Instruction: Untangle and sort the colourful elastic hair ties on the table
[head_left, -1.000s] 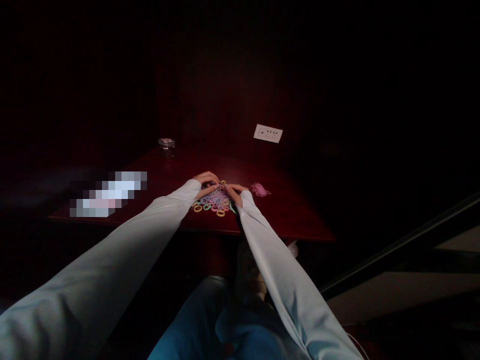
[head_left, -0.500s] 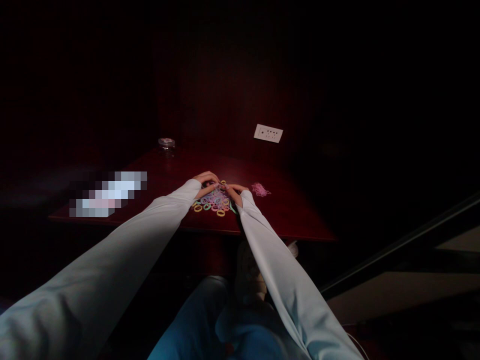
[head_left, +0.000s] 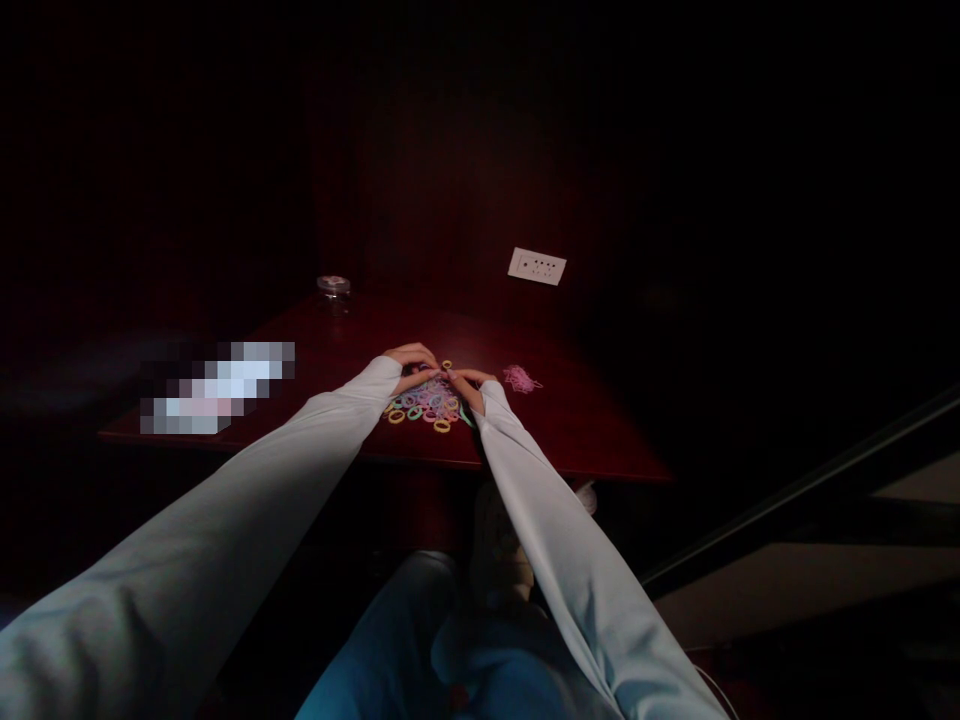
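A pile of coloured hair ties [head_left: 429, 403], in yellow, green, purple and pink, lies near the table's front edge. My left hand [head_left: 414, 364] is closed over the back left of the pile, its fingertips together at the middle. Close by on the right, my right hand [head_left: 471, 382] is closed too, its fingertips almost touching the left ones. What either hand pinches is too small to make out. A yellow ring [head_left: 447, 365] shows just behind the meeting fingertips. Right of my right hand lies a small heap of thin pink bands [head_left: 521, 379].
The dark red table [head_left: 585, 430] carries a clear lidded jar [head_left: 334, 288] at the back left and a pixelated bright item [head_left: 225, 388] on the left. A white socket plate [head_left: 537, 266] is on the wall behind. My knees are below the front edge.
The fingers and thumb of my left hand have shifted slightly at the pinch. Otherwise both hands and the pile stay in place.
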